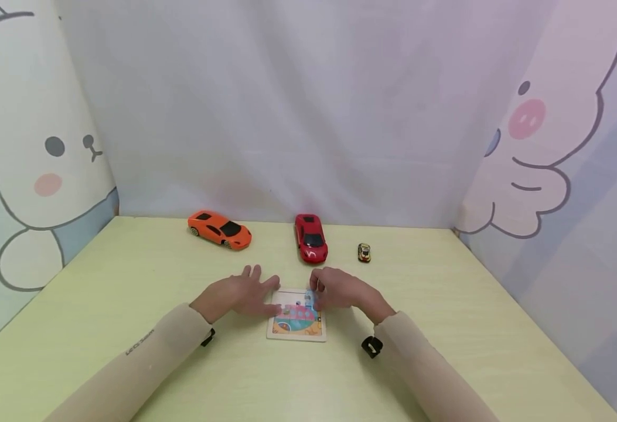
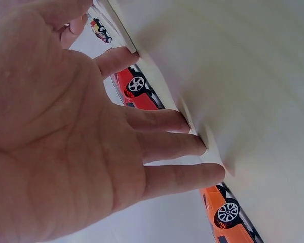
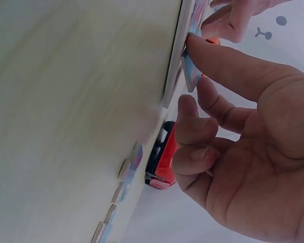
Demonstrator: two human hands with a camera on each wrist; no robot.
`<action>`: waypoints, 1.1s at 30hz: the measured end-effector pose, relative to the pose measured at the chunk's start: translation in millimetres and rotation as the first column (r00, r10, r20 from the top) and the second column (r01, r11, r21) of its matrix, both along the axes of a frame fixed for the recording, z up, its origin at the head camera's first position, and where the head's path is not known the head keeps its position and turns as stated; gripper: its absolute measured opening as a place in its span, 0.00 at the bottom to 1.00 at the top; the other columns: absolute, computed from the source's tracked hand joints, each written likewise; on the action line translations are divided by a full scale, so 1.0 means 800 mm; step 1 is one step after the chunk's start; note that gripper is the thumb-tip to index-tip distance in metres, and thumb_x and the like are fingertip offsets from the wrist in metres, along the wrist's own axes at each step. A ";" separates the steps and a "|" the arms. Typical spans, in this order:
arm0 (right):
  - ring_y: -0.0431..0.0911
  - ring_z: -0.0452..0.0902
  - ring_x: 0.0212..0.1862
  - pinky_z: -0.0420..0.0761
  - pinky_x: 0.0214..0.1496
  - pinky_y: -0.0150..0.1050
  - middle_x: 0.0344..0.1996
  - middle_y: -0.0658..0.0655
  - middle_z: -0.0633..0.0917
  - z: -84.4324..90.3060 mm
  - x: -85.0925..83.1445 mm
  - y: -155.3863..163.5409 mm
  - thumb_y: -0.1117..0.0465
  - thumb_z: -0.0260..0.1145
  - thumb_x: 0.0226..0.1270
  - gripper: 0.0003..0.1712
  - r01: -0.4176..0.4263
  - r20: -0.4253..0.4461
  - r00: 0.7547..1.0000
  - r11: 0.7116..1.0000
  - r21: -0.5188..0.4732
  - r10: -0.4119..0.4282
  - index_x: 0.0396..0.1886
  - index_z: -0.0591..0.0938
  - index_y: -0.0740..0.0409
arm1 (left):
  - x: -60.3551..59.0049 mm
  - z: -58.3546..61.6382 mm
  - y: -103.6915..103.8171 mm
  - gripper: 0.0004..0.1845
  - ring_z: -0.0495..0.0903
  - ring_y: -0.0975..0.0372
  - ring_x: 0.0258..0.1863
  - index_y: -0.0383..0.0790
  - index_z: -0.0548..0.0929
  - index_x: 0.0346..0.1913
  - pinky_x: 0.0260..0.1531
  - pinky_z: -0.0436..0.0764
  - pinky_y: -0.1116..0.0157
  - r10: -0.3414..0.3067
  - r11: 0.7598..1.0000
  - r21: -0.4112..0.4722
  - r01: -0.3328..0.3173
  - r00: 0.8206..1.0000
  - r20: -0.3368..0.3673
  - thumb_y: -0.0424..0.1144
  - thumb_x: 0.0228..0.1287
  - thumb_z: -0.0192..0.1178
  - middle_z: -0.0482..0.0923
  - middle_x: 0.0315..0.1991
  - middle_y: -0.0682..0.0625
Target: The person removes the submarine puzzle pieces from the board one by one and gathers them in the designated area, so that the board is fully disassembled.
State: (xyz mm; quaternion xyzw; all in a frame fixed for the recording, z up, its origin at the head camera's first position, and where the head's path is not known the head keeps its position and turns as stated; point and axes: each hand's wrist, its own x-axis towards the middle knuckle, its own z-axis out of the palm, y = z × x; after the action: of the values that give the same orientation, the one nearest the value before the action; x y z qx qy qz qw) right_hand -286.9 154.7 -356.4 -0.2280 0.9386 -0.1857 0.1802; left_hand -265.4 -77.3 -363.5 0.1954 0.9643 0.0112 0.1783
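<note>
A jigsaw puzzle in a shallow pale tray (image 1: 296,337) lies at the table's middle, its picture pink, teal and orange with a bare pale stretch along the top. My left hand (image 1: 247,293) rests at its left side, fingers spread; the thumb lies over the left rim and the index finger is at the top left corner. In the left wrist view the palm (image 2: 66,126) shows with the fingertips down at the tabletop. My right hand (image 1: 340,288) pinches a blue puzzle piece (image 3: 191,71) between thumb and index finger, tilted at the tray's right edge. Its other fingers are curled.
Behind the tray stand an orange toy car (image 1: 220,230), a red toy car (image 1: 310,238) and a tiny yellow-black car (image 1: 364,252). Several loose puzzle pieces (image 3: 122,177) lie on the table in the right wrist view. A printed curtain (image 1: 287,117) encloses the table.
</note>
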 end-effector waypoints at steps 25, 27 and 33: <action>0.45 0.75 0.36 0.77 0.38 0.37 0.34 0.51 0.81 0.024 -0.027 0.068 0.63 0.70 0.68 0.03 -0.116 0.104 0.986 0.985 -0.132 0.130 0.38 0.82 0.55 | -0.001 -0.002 -0.003 0.34 0.62 0.39 0.66 0.55 0.66 0.69 0.58 0.69 0.35 -0.006 1.000 0.007 0.006 1.000 0.010 0.66 0.67 0.56 0.60 0.68 0.33; 0.45 0.75 0.35 0.77 0.37 0.38 0.33 0.51 0.81 0.024 -0.030 0.076 0.63 0.70 0.68 0.03 -0.105 0.124 0.985 0.985 -0.135 0.122 0.37 0.82 0.56 | -0.001 -0.002 -0.003 0.34 0.62 0.39 0.65 0.54 0.66 0.69 0.58 0.70 0.36 -0.011 1.000 0.006 0.011 1.000 0.006 0.66 0.67 0.55 0.60 0.68 0.33; 0.45 0.74 0.36 0.77 0.40 0.41 0.34 0.52 0.81 0.021 -0.039 0.102 0.63 0.69 0.68 0.04 -0.089 0.173 0.979 0.989 -0.122 0.109 0.39 0.82 0.57 | 0.000 0.000 -0.002 0.33 0.63 0.40 0.64 0.54 0.66 0.68 0.57 0.71 0.37 -0.017 1.000 0.005 0.017 1.000 0.001 0.66 0.68 0.55 0.60 0.66 0.33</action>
State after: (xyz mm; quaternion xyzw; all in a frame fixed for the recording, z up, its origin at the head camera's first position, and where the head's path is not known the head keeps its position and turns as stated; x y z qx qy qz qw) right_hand -317.8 236.2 -339.5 -0.2667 0.8940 -0.2494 0.2599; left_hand -265.7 -79.1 -363.4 0.2040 0.9625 0.0122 0.1784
